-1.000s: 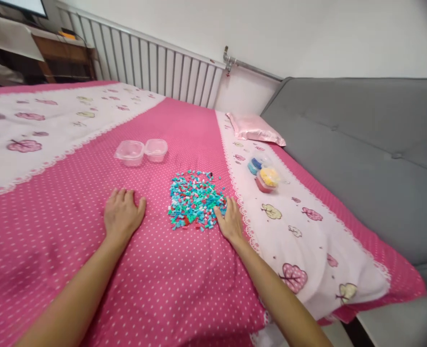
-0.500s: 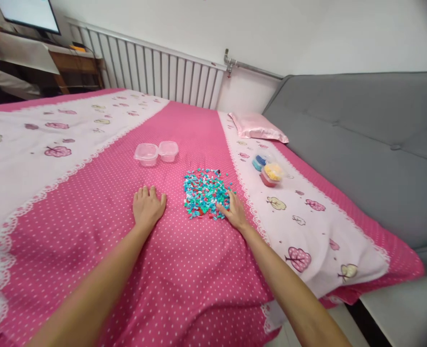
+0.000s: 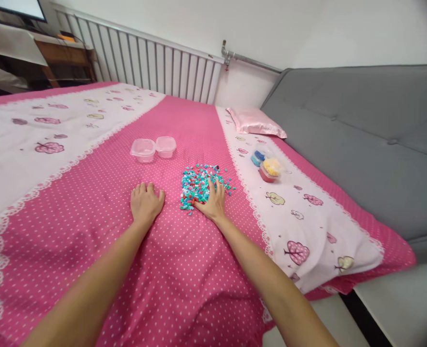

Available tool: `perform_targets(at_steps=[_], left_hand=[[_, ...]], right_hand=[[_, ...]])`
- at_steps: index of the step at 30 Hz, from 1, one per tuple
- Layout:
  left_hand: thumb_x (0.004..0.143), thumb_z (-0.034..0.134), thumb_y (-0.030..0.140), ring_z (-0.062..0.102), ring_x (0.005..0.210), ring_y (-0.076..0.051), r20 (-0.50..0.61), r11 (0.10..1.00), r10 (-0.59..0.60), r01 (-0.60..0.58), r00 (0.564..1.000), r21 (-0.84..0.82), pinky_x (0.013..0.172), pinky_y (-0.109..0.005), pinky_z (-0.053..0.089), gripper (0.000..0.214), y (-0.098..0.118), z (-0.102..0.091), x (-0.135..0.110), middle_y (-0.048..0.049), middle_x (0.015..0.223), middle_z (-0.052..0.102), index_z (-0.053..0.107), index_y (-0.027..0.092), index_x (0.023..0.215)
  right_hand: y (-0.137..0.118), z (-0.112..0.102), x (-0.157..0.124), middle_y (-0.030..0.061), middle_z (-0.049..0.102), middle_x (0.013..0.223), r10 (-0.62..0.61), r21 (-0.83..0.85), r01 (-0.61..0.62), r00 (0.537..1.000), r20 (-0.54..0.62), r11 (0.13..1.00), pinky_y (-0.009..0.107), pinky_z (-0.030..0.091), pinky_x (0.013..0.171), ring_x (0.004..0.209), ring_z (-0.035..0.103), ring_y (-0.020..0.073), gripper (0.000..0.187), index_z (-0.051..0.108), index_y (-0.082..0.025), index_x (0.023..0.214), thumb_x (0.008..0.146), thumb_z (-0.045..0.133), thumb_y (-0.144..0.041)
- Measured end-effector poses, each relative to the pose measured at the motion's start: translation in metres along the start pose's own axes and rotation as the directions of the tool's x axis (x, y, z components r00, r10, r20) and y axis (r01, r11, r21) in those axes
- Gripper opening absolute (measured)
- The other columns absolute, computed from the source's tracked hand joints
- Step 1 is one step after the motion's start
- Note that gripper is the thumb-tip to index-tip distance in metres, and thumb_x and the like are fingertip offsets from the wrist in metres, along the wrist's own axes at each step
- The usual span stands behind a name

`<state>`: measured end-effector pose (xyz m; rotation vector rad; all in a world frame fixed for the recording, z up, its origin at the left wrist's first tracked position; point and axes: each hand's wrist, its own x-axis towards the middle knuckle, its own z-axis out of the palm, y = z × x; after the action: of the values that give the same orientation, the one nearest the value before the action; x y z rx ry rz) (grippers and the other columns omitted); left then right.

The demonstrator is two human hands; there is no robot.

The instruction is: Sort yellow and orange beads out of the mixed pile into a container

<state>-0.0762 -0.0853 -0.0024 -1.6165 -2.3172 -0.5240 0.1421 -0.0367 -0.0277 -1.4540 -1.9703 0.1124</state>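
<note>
A heap of small teal, white and red beads (image 3: pixel 195 182) lies on the pink dotted bedspread (image 3: pixel 170 270). My right hand (image 3: pixel 211 201) rests flat on the near right part of the heap, fingers stretched out over the beads. Left of the heap my left hand (image 3: pixel 145 202) lies flat on the cloth, fingers together and extended, holding nothing. Two empty clear plastic tubs (image 3: pixel 153 148) stand side by side beyond my left hand.
Small tubs of blue, yellow and red beads (image 3: pixel 266 165) sit on the white strip at the right. A pink pillow (image 3: pixel 255 123) lies near the grey sofa back (image 3: pixel 361 140). A radiator (image 3: pixel 144 60) lines the far wall.
My right hand has slid left from the heap's right edge onto the beads. The left hand has stayed flat on the cloth. The view has shifted slightly.
</note>
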Motion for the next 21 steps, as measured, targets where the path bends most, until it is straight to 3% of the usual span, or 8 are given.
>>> perform_targets(at_steps=[9,21], left_hand=[[0.086,0.036,0.044,0.048,0.119,-0.033,0.010,1.000,-0.006,0.006,1.000,-0.008,0.102,-0.042,0.032,0.057,0.001,0.000,-0.001,-0.0227,0.127,0.054,0.055,0.004,0.122],[0.086,0.035,0.043,0.047,0.120,-0.033,0.008,1.000,-0.006,0.006,1.000,-0.025,0.103,-0.043,0.031,0.056,0.000,0.002,-0.002,-0.0230,0.128,0.054,0.055,0.005,0.122]], right_hand=[[-0.007,0.022,0.037,0.0181,0.033,0.143,0.131,0.010,-0.130,0.990,-0.051,0.991,0.050,0.026,0.105,0.131,0.024,0.0371,0.088,0.041,-0.012,0.137,0.060,0.075,-0.037],[0.005,0.029,0.055,0.0138,0.051,0.123,0.121,0.088,-0.112,0.986,-0.112,0.990,0.040,0.031,0.101,0.115,0.042,0.0281,0.055,0.058,-0.014,0.118,0.065,0.065,-0.021]])
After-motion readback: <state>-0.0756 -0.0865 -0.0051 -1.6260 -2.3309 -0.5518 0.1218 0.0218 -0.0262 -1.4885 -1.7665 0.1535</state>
